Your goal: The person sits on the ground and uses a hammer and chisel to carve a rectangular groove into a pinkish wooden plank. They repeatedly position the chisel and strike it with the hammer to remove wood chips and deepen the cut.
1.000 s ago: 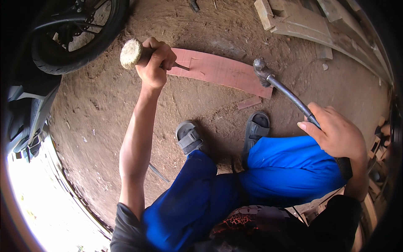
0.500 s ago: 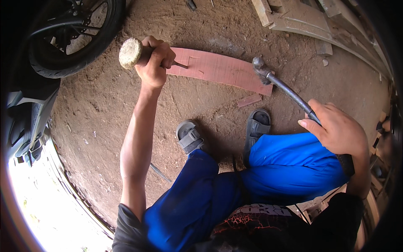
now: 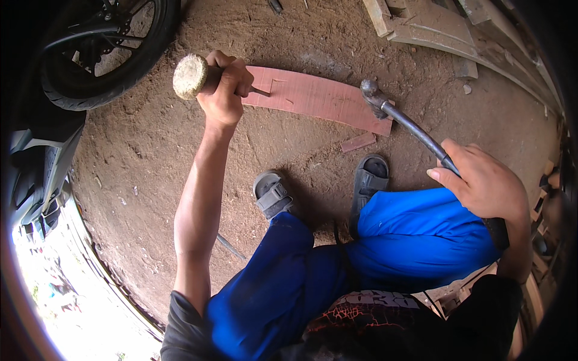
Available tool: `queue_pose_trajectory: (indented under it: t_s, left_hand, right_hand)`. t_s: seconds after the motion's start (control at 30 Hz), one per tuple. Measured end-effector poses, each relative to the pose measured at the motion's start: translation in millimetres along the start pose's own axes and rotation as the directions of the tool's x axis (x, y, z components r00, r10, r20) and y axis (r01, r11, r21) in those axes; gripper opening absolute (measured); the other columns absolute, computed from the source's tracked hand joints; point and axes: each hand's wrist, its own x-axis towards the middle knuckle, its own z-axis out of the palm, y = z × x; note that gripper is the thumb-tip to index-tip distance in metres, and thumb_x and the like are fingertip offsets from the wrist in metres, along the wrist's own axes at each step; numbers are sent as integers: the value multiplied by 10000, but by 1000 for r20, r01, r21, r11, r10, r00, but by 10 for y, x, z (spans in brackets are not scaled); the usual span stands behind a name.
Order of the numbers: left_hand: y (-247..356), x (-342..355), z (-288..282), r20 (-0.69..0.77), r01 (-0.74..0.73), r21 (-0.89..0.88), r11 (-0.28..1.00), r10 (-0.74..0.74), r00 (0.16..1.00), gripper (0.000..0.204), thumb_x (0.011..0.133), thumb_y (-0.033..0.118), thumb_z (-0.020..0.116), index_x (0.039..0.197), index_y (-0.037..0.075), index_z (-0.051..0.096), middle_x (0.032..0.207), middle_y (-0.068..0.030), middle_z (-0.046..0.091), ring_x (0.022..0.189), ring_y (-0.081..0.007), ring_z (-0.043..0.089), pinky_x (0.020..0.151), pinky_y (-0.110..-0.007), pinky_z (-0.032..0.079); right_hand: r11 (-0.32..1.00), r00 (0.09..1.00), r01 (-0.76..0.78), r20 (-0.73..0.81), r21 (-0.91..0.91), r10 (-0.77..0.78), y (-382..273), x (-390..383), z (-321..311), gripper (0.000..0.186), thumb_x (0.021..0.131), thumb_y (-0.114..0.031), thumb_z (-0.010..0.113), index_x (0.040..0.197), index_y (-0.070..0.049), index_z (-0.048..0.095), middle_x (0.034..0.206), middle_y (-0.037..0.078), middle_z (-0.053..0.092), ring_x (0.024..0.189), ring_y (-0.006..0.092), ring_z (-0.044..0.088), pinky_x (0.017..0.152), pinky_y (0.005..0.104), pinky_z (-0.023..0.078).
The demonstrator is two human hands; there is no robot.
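Head view: a person crouched over bare dirt ground, both hands busy on a reddish curved wooden board [image 3: 316, 96] that lay flat on the ground ahead of the feet
Left hand: the left hand [image 3: 226, 90] was closed tight around a chisel [image 3: 208, 77], whose round, worn wooden butt stuck out to the left and whose thin metal blade touched the board at its left end
Right hand: the right hand [image 3: 484, 183] was wrapped around the dark handle of a hammer [image 3: 400, 117]; the hammer head sat over the right end of the board, close to its surface, though contact could not be told
Board: it lay between the motorcycle wheel [image 3: 105, 54] on the left and the stacked curved timber [image 3: 439, 33] toward the far right edge of the ground
Done so far: a few short cut lines showed on the board just right of the chisel tip, so marking or a first cut seemed made
Left to do: most of the board looked smooth and uncut; the work appeared to be at an early stage
Nearby: a small wood offcut [image 3: 358, 142] lay on the ground just below the board's right end; two grey sandals [image 3: 274, 192] stood near it
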Motion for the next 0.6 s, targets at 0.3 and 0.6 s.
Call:
queue_pose_trajectory:
  t_s: [0.3,0.6]
  left_hand:
    - [-51,-42,-47,-15,-42,-39,998,42,999,182,874,0,438,714,61,373,534,-75,442,464,-112,319,439,-289,290]
    - [-75,-31,-45,15,-69,-59,996,70,997,176,924,12,504,773,46,421,560,-50,462,470,-105,400,455,-277,368]
  right_hand:
    - [999,999,45,-20,-1,-45,27,24,15,337,948,-314,593,929,9,499,805,213,576,806,401,572,729,467,443]
    - [1000,1000,17,12,-3,-17,-25,64,-42,334,948,-314,592,948,8,502,820,214,583,824,400,568,739,470,442]
